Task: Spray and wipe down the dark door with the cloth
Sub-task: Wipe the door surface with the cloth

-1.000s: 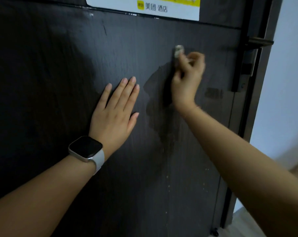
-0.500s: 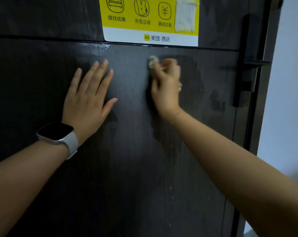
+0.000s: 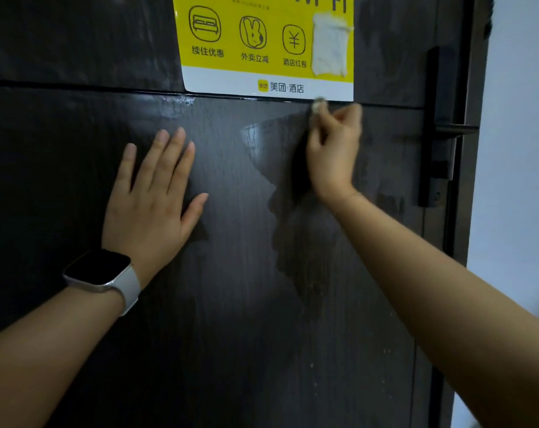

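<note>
Door surface showed a wet patch at centre only, so wiping appeared partly done, with the right hand clenched around a small cloth just below the yellow sticker and the left hand flat, fingers extended.

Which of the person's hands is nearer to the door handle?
The right. The right hand, pinching a small cloth, is just left of the door handle. The left hand lies flat on the door much farther left.
</note>
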`<action>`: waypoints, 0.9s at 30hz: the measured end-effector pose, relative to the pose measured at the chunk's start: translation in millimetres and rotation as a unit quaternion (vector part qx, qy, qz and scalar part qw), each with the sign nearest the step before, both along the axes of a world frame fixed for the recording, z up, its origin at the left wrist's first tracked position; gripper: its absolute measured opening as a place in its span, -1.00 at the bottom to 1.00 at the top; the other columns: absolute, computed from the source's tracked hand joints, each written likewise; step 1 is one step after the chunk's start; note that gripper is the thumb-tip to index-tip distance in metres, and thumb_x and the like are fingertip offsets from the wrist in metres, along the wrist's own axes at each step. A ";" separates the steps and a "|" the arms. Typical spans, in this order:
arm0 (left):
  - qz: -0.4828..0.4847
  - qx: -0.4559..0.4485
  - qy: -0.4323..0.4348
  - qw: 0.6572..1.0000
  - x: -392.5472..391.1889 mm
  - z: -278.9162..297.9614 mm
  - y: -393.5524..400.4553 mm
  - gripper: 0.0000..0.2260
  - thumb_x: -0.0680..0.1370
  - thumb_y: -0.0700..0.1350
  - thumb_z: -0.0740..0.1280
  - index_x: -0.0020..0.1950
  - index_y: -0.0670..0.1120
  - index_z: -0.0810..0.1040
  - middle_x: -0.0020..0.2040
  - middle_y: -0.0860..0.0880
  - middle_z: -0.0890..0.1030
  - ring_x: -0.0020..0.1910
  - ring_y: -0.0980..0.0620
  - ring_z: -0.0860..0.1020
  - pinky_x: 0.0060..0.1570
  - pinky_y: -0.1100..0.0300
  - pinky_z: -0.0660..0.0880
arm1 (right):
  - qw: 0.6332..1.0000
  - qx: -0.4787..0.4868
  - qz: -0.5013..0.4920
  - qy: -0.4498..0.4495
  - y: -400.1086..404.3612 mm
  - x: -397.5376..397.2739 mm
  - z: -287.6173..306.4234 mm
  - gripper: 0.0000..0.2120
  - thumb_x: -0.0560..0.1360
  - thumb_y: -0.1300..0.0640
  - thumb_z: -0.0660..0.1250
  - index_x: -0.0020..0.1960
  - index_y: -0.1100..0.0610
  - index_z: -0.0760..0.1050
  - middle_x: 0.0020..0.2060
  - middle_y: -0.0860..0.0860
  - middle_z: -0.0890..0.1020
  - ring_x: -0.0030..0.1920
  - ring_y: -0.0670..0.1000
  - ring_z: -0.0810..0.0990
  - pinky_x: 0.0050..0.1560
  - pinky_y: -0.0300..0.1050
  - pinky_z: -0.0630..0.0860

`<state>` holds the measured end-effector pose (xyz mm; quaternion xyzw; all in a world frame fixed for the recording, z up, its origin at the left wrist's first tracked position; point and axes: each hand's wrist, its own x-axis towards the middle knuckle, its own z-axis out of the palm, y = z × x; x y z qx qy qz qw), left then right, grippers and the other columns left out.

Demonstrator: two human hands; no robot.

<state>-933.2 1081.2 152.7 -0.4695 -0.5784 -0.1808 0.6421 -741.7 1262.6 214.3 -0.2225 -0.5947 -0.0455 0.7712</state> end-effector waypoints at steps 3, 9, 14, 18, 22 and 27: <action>0.000 0.000 0.001 1.000 0.4 1.1 -0.1 -0.44 0.68 0.11 0.02 0.60 -0.17 0.07 0.62 -0.13 0.07 0.59 -0.10 0.06 0.55 -0.13 -0.04 | 0.996 0.070 0.037 -0.040 -46.5 -41.3 4.0 -0.68 0.48 0.33 0.27 0.20 0.24 0.59 -0.13 0.21 0.46 -0.14 0.22 0.46 -0.09 0.03 0.42; -0.073 0.008 -0.019 0.997 3.8 5.0 -8.9 -0.47 0.65 0.02 0.13 0.56 -0.21 0.20 0.58 -0.15 0.20 0.55 -0.11 0.18 0.53 -0.12 0.06 | 0.974 0.146 0.065 -0.159 -92.2 -65.2 5.5 -0.65 0.47 0.35 0.30 0.24 0.25 0.56 -0.10 0.22 0.48 -0.12 0.21 0.45 -0.11 -0.03 0.40; -0.061 0.006 -0.033 0.998 0.8 5.4 -41.5 -0.43 0.61 0.05 0.18 0.56 -0.19 0.21 0.58 -0.14 0.18 0.57 -0.10 0.14 0.54 -0.14 -0.05 | 0.988 0.101 0.020 -0.115 -36.2 -20.7 2.4 -0.66 0.52 0.28 0.26 0.27 0.14 0.58 -0.10 0.14 0.46 -0.08 0.21 0.48 -0.04 0.02 0.46; -0.008 -0.029 -0.088 0.996 -18.9 0.6 -58.9 -0.32 0.60 0.19 0.10 0.60 -0.17 0.05 0.62 -0.13 0.00 0.60 -0.10 -0.03 0.52 -0.20 -0.17 | 0.999 -0.033 0.002 -0.024 -29.3 -20.2 -2.9 -0.65 0.54 0.30 0.18 0.26 0.16 0.57 -0.04 0.19 0.44 -0.04 0.21 0.43 -0.06 0.09 0.43; 0.060 -0.075 -0.037 0.995 -27.2 -1.8 -55.2 -0.28 0.59 0.24 0.01 0.61 -0.17 -0.01 0.63 -0.09 -0.05 0.60 -0.05 -0.07 0.47 -0.31 -0.18 | 0.999 0.027 0.024 -0.036 -89.2 -78.6 -6.4 -0.52 0.42 0.39 0.16 0.29 0.15 0.55 -0.01 0.24 0.48 -0.02 0.21 0.41 -0.09 -0.03 0.33; 0.059 -0.074 -0.033 0.995 -27.3 -2.7 -56.0 -0.28 0.60 0.24 0.00 0.62 -0.17 -0.04 0.63 -0.09 -0.07 0.60 -0.04 -0.10 0.47 -0.32 -0.17 | 0.976 0.144 0.050 -0.152 -134.3 -109.5 -7.4 -0.60 0.46 0.34 0.18 0.26 0.24 0.55 -0.01 0.25 0.51 -0.06 0.22 0.44 -0.05 0.00 0.39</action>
